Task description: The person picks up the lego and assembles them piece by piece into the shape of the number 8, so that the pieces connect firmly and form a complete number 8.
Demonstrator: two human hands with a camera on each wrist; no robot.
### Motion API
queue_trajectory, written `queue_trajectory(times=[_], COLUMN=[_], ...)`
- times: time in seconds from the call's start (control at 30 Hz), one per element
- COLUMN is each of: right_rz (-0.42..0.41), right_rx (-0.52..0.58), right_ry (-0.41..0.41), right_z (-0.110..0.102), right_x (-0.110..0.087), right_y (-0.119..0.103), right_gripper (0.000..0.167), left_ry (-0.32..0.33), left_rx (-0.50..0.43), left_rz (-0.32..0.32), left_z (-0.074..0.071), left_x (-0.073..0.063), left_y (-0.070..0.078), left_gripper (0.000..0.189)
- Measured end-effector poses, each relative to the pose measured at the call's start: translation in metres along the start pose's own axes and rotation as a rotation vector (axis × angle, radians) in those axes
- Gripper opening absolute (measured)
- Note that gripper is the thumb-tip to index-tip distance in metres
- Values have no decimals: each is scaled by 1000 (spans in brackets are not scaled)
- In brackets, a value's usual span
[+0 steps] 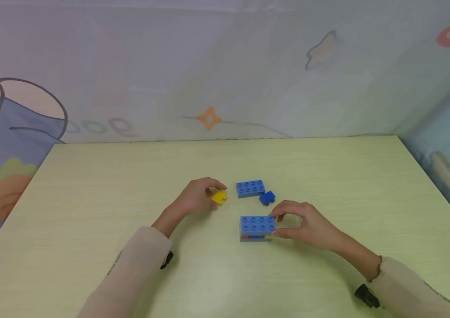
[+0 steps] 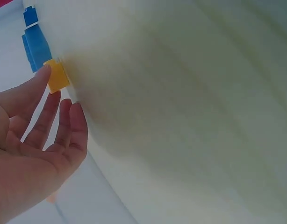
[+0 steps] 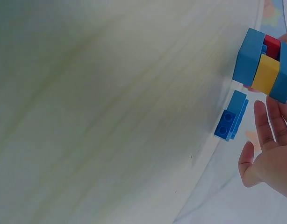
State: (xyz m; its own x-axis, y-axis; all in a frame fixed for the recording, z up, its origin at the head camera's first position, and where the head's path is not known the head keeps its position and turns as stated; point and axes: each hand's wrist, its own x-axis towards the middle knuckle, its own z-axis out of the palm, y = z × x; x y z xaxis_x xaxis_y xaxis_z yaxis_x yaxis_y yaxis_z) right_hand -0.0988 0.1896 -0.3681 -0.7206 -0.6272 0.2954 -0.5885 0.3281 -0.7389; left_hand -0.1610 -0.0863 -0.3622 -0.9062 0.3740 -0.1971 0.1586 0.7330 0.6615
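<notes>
My left hand point(image 1: 199, 194) pinches a small yellow brick point(image 1: 219, 198) between thumb and finger; in the left wrist view the thumb tip lies on the yellow brick point(image 2: 58, 77) and the other fingers are loosely bent. To the right, my right hand point(image 1: 308, 225) holds the right end of a brick stack point(image 1: 257, 226), thumb at the near corner and a finger at the far one. The right wrist view shows the stack's two large blue bricks point(image 3: 248, 58) with a red brick point(image 3: 272, 46) and a yellow brick point(image 3: 266, 74) between them.
Behind the stack lies a blue eight-stud brick point(image 1: 250, 189), with a small dark blue brick point(image 1: 267, 198) at its right corner. All stand on a pale wooden table point(image 1: 109, 185). A printed cloth point(image 1: 225, 66) hangs along the table's far edge.
</notes>
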Motion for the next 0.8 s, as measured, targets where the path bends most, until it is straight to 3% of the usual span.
queue_trajectory(times=[0.27,0.5,0.8], right_rz=[8,-16,-21], right_rx=[-5,-11,-8], right_ry=[-5,0,3], right_z=[0,0,0], right_x=[0,0,0], right_y=[0,0,0], right_gripper=[28,29,29], left_ry=[6,33,31], left_rx=[-10,9,-30], left_rz=[-29,4,-6], left_z=[1,5,2], left_x=[-2,-2,-7], left_y=[-1,-3,6], left_gripper=[35,37,33])
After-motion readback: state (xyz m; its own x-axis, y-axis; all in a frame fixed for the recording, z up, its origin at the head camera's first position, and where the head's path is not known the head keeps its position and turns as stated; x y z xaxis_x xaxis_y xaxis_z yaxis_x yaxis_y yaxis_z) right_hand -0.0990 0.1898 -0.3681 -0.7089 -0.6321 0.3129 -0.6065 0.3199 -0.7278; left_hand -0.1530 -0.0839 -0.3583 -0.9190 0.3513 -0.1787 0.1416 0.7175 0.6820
